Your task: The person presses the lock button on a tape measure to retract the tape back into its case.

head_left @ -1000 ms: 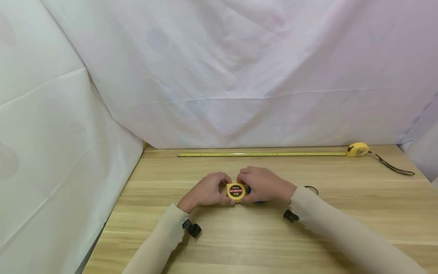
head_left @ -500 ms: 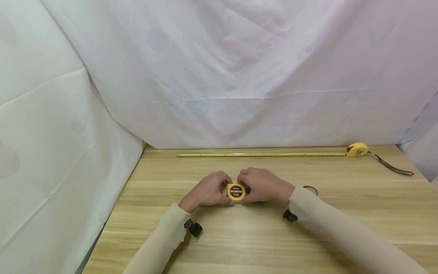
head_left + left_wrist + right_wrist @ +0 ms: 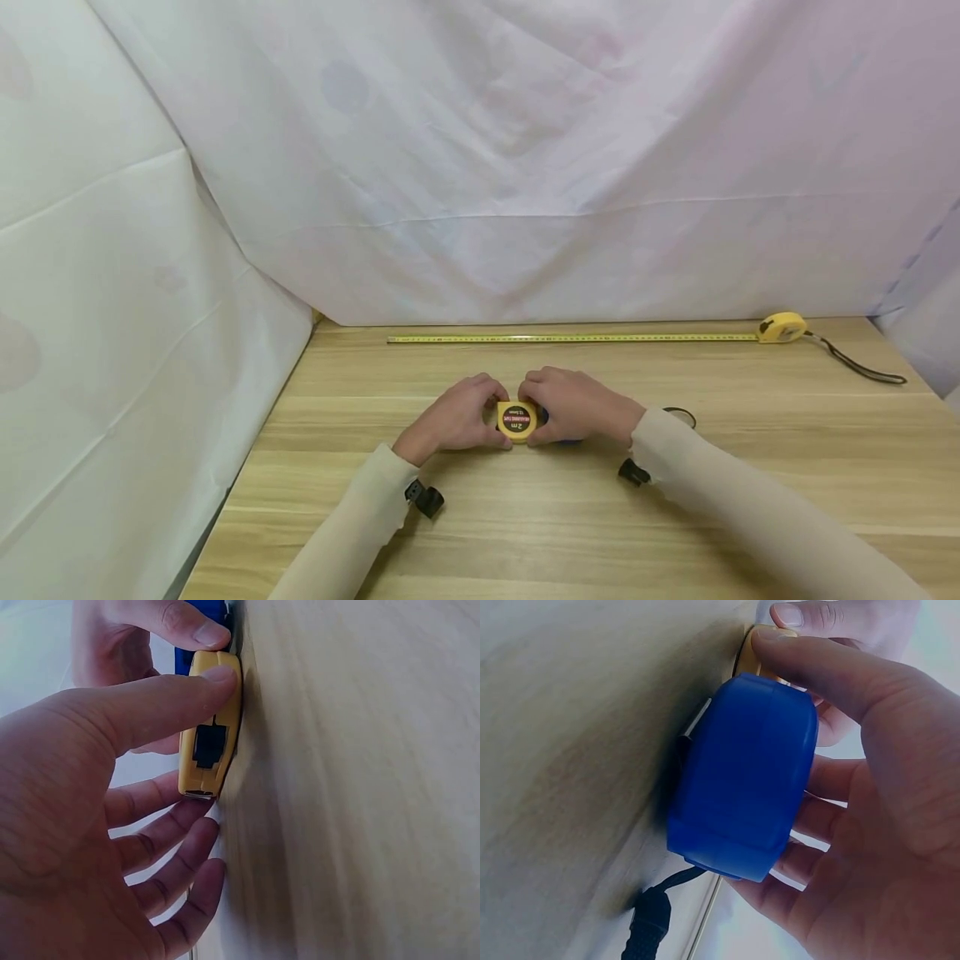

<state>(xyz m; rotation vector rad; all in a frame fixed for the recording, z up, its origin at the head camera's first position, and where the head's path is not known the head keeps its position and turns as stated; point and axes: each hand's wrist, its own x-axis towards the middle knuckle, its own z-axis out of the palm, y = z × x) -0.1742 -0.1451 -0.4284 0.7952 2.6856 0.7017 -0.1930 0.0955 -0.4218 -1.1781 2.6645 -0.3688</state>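
A small yellow tape measure (image 3: 516, 421), labelled 2m, lies on the table between both hands. My left hand (image 3: 457, 415) pinches it, thumb on the near edge and fingers at the far side. From the other side my right hand (image 3: 573, 406) also pinches it, with its thumb on the near edge. A blue tape measure (image 3: 746, 772) sits in the hollow of the right hand, its black strap (image 3: 651, 922) trailing off; the head view shows only slivers of it. In the left wrist view a black button shows on the yellow case.
Along the back of the wooden table (image 3: 480, 533), another yellow tape measure (image 3: 782, 327) lies with its blade (image 3: 570, 338) pulled out to the left. Its dark strap (image 3: 858, 360) extends right. White cloth (image 3: 480, 167) hangs behind and on the left.
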